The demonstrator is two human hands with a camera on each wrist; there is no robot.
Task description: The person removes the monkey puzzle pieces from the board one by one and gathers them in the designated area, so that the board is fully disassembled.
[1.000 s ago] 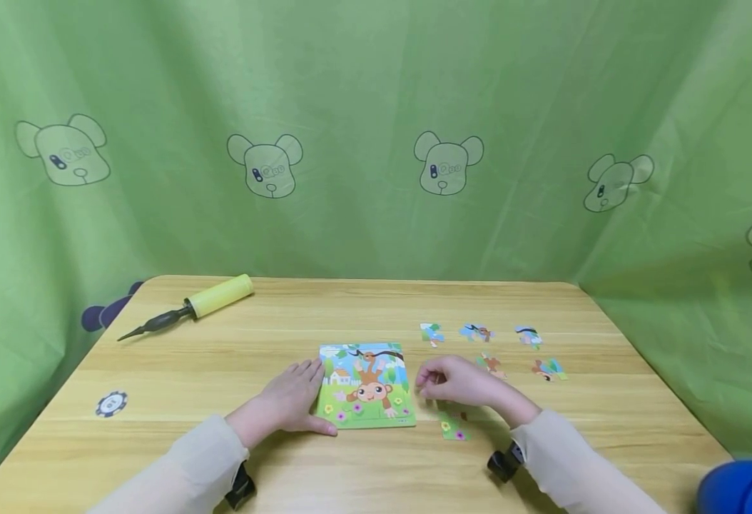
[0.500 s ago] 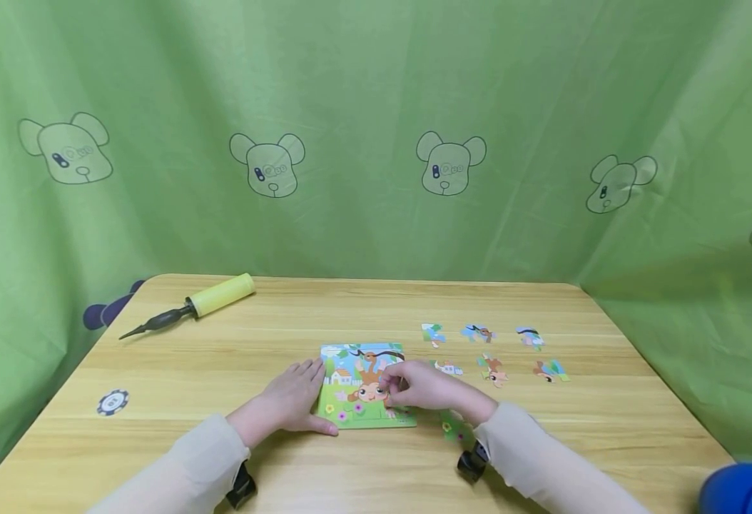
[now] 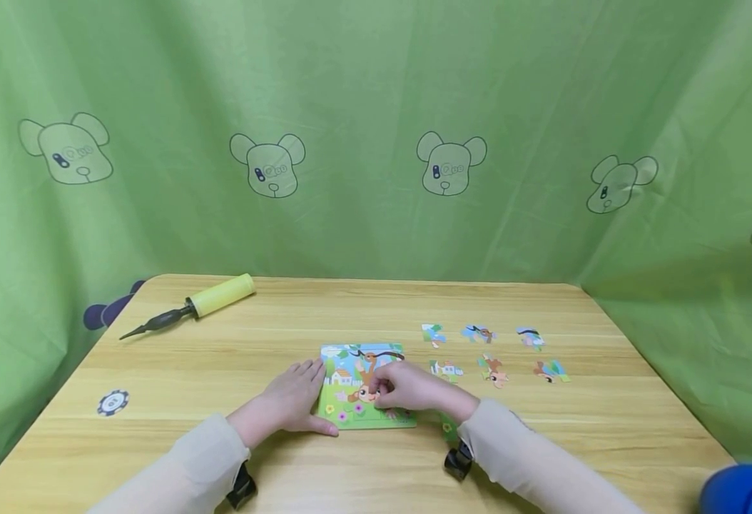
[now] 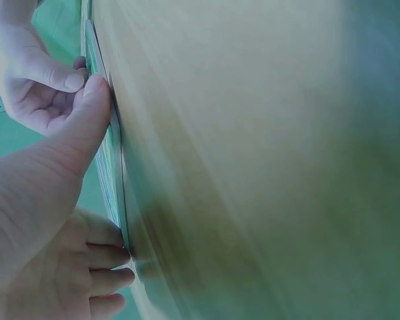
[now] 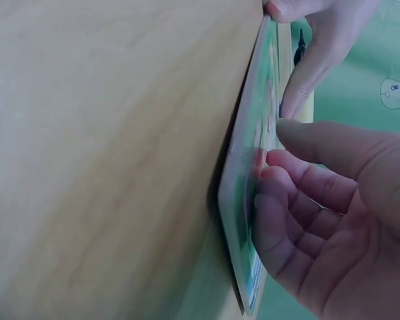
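Observation:
A square jigsaw puzzle board [image 3: 366, 421] with a monkey picture lies flat on the table. My left hand [image 3: 290, 396] rests along its left side, fingers stretched out and thumb at the near left corner; in the left wrist view the thumb [image 4: 87, 120] touches the board's edge. Over the board's right half, my right hand [image 3: 408, 385] has its fingers bent and fingertips at the monkey's face. In the right wrist view those fingers [image 5: 273, 220] touch the board's surface, the thumb tip close by. Whether a piece is between them is hidden.
Several loose puzzle pieces lie right of the board, among them a house piece [image 3: 445, 369] and a monkey-face piece [image 3: 493, 371]. A flower piece [image 3: 449, 427] is partly under the right wrist. A yellow hand pump [image 3: 222, 296], a round chip [image 3: 113, 402] and a blue object [image 3: 745, 489] stand farther out.
My right hand has moved left from beside the board onto its picture, then slightly farther left. The house piece has come into view behind it. My left hand has stayed in place.

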